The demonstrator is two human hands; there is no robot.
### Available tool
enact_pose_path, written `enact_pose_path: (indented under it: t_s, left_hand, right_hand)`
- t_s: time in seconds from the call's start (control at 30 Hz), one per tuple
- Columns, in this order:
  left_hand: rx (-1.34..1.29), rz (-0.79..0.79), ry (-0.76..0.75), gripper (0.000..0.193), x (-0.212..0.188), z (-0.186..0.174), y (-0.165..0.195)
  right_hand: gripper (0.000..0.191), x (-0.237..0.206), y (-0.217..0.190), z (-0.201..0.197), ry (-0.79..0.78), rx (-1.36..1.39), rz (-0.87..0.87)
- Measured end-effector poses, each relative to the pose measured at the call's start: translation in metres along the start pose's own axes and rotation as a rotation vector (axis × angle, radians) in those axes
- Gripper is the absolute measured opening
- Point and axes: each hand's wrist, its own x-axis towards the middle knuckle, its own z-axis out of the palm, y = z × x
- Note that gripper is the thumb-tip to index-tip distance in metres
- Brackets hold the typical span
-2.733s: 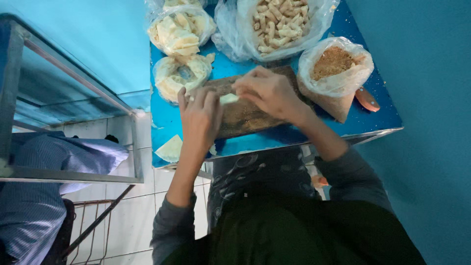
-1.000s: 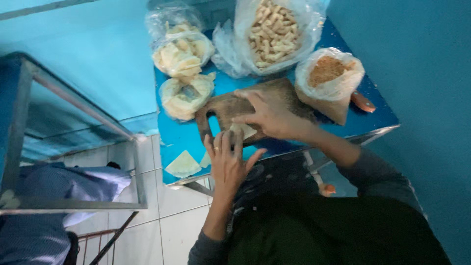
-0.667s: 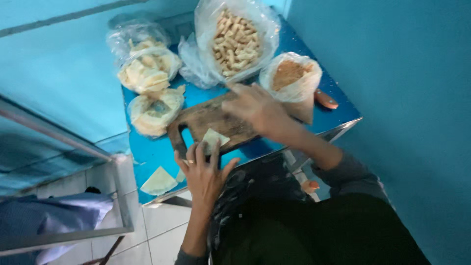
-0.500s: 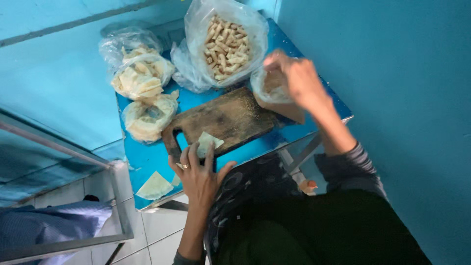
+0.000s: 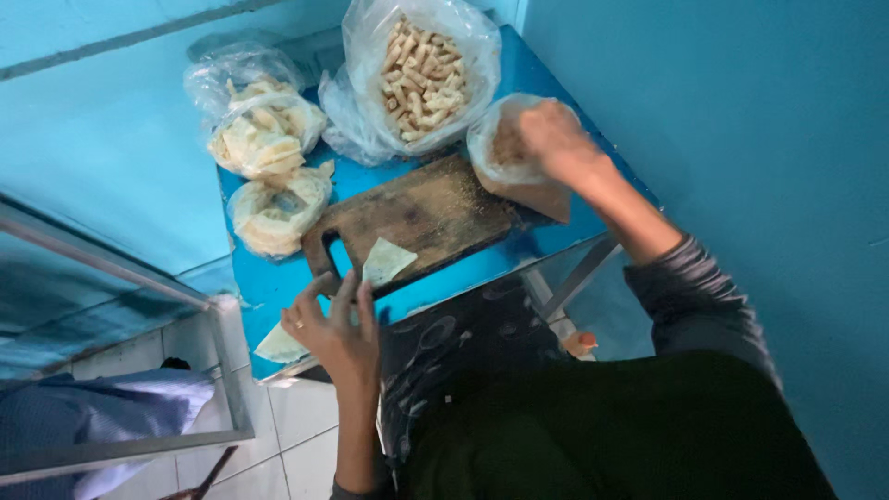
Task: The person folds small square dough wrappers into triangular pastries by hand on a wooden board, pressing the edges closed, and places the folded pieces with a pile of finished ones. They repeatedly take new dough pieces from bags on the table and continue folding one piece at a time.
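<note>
A dark wooden cutting board point(image 5: 426, 208) lies on a blue table point(image 5: 278, 287). A pale folded pastry sheet point(image 5: 384, 261) rests on the board's near edge. My left hand point(image 5: 338, 324) is at that edge with its fingers spread; the fingertips are beside the sheet and the board's handle, and it holds nothing. My right hand point(image 5: 551, 139) reaches into a clear bag of brown crumbly filling point(image 5: 514, 171) at the right of the board. Its fingers are hidden inside the bag.
A big bag of pale rolled sticks point(image 5: 421, 74) stands behind the board. Two bags of folded pastry sheets point(image 5: 264, 139) point(image 5: 278, 208) sit at the left. Another loose sheet point(image 5: 278, 344) lies at the table's near corner. A blue wall is on the right and a metal frame point(image 5: 120, 278) on the left.
My right hand has left the cutting board and gone right into the bag of brown filling. My left hand has stayed by the pastry sheet at the board's near edge.
</note>
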Motion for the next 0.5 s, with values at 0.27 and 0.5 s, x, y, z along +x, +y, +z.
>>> enact_pose_path:
  t_s: [0.27, 0.5]
  left_hand:
    - [0.161, -0.085, -0.02, 0.022, 0.0, 0.007, -0.009]
    - [0.166, -0.125, -0.009, 0.018, -0.001, 0.016, -0.004]
  right_hand:
    - [0.022, -0.008, -0.067, 0.026, 0.098, 1.186, 0.193]
    - [0.02, -0.038, -0.203, 0.106, 0.032, 0.847, 0.016]
